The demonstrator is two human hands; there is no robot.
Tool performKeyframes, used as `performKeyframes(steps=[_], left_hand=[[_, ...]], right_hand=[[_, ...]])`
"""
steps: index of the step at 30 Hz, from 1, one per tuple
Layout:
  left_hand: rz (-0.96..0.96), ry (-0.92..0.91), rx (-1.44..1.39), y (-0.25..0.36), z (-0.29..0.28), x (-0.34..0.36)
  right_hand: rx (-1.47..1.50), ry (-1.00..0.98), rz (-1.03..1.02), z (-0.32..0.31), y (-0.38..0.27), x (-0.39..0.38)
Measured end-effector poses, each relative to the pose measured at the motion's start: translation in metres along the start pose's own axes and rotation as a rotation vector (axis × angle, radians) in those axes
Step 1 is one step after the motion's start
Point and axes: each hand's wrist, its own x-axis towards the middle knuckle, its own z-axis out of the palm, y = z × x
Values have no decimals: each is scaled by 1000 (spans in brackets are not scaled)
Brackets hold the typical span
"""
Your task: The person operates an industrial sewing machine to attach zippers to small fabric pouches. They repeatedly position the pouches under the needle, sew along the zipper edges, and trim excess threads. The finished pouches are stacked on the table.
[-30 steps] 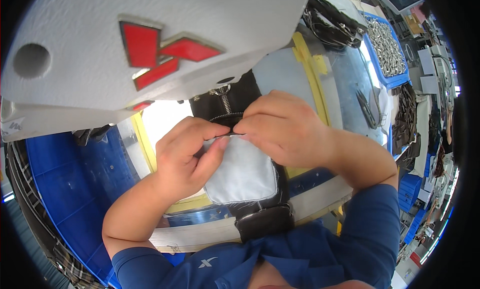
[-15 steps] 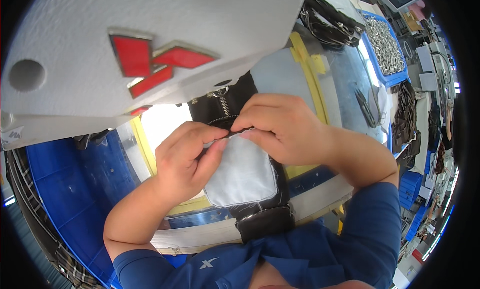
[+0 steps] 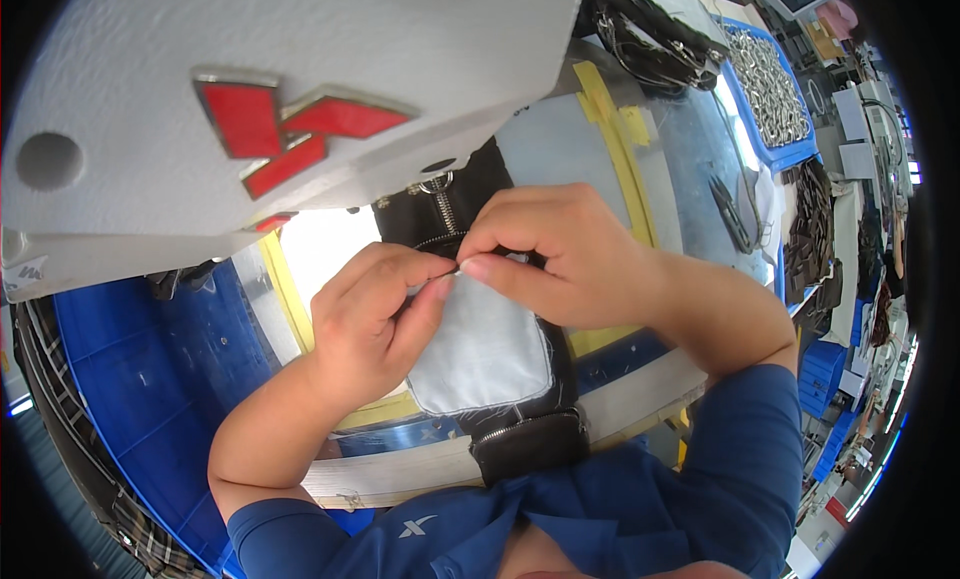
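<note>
A pale grey fabric pouch (image 3: 480, 359) lies over a long black fabric piece (image 3: 490, 174) that has a metal zipper (image 3: 443, 209) at its far part. My left hand (image 3: 375, 314) pinches the pouch's upper edge between thumb and forefinger. Right beside it, my right hand (image 3: 560, 259) is closed in a pinch at the same edge, the two thumb tips almost meeting. The exact fold between the fingertips is hidden. Toward my body, a black zippered pocket (image 3: 530, 444) hangs at the table's front edge.
A large grey sewing machine head (image 3: 300, 79) overhangs the work from the upper left. To the left stands a blue bin (image 3: 130, 399). On the right are scissors (image 3: 735, 214), a blue tray of metal fittings (image 3: 770, 89) and black bags (image 3: 660, 44). Yellow tape (image 3: 615, 149) runs along the table.
My right thumb and forefinger have shifted slightly left along the pouch's edge, closer to the left fingertips. The left hand stays nearly in place.
</note>
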Motion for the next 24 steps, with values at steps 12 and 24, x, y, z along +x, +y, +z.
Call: performKeyframes(steps=[12,24], left_hand=[[-238,-28,-96,5,-1,4],[-268,-18,-113,2,1,2]], right_hand=[[-149,54,-84,6,1,0],[-22,40,6,7,2,2]])
